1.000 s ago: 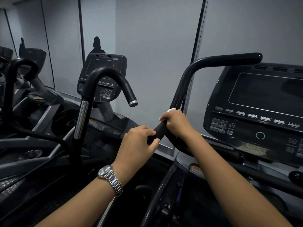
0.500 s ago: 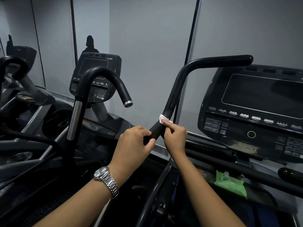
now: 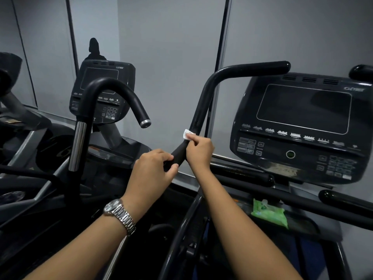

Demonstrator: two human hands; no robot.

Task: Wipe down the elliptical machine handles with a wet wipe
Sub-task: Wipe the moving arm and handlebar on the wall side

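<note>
Above the left hand [image 3: 153, 172], curled round the handle [image 3: 199, 110], the wet wipe [image 3: 186, 134] was now pinched, no longer wrapped, by the right hand [image 3: 199, 151]; wiping was judged unfinished.

Head camera looks forward and down, near the handle [image 3: 198, 118].
</note>
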